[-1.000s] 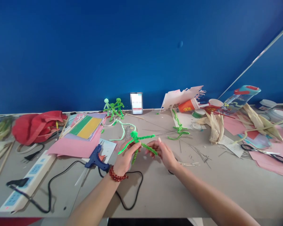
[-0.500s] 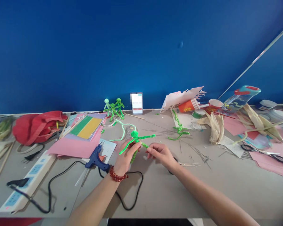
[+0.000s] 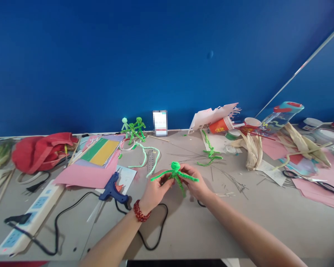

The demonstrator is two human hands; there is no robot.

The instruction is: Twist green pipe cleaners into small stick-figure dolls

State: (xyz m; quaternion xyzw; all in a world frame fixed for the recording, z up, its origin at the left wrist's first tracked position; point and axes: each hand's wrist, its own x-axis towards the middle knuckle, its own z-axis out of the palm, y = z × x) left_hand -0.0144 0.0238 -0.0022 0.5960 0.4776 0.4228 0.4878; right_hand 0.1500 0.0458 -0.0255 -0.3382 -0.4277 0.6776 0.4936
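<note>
A bright green pipe-cleaner figure [image 3: 175,167] with a round wound head is held upright over the middle of the table. My left hand [image 3: 156,190], with a red bead bracelet [image 3: 140,211] at its wrist, pinches the figure's body from the left. My right hand [image 3: 194,182] is closed on it from the other side, its fingertips partly hidden behind the figure's arm. The figure's two arms spread outward over my hands, and a leg hangs down between them. A loose pale green strand [image 3: 155,163] and a metal ruler [image 3: 150,161] lie just beyond.
Several small green figures [image 3: 139,128] stand at the back near a phone [image 3: 160,123]. On the left are a blue glue gun [image 3: 114,188], a power strip [image 3: 35,217] and a red bag [image 3: 41,152]. Rightward lie another green piece [image 3: 210,150], wires [image 3: 233,180] and scissors [image 3: 313,180].
The figure has moved right and turned, with its head now facing up between both hands. My right hand has shifted from the end of a limb to the figure's body.
</note>
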